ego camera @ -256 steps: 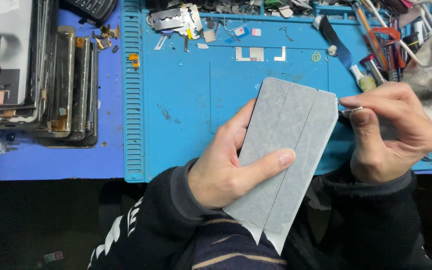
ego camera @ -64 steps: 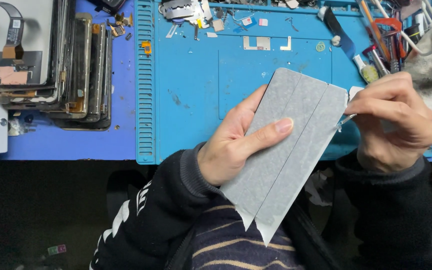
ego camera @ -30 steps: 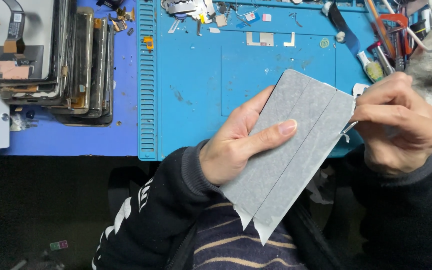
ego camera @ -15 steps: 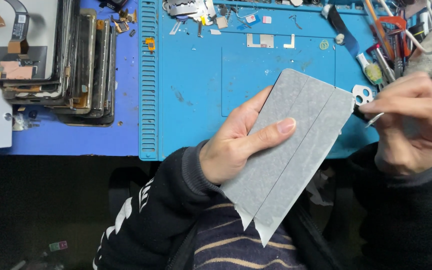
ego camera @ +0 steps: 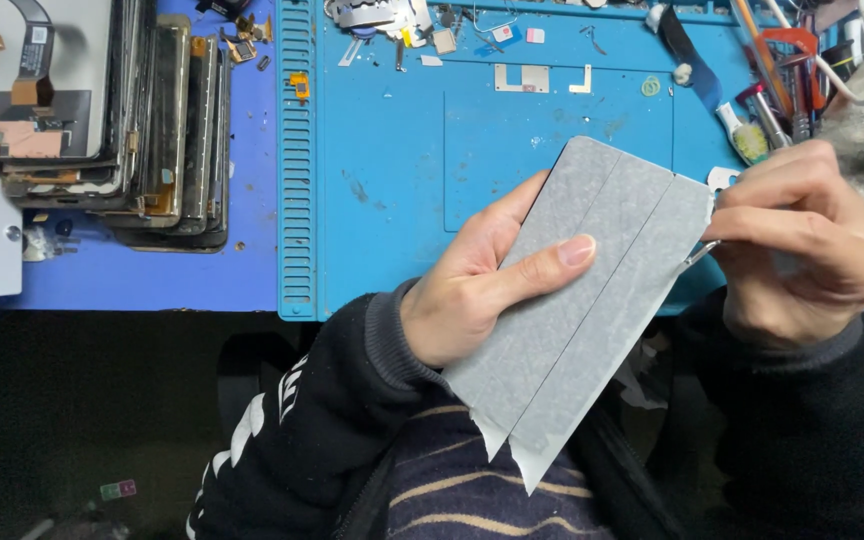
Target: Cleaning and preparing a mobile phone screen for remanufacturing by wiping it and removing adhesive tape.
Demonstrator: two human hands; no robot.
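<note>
Seen from the head camera, the left hand [ego camera: 472, 290] grips a flat grey panel [ego camera: 592, 300] covered in strips of grey tape, thumb pressed across its face and fingers wrapped behind its upper left edge; the panel is held tilted above the near edge of the blue work mat [ego camera: 392, 200] on the counter, its lower corner pointing down over the person's dark striped sweater. Just beside the panel's right edge, the right hand [ego camera: 812, 250] is closed around a thin metal tool [ego camera: 700, 254], whose tip meets that edge. Well apart, at the counter's far left, a stack of phone screens [ego camera: 142, 130] lies on the purple surface, and small tools and a red-handled cutter [ego camera: 792, 60] sit along the mat's upper right
</note>
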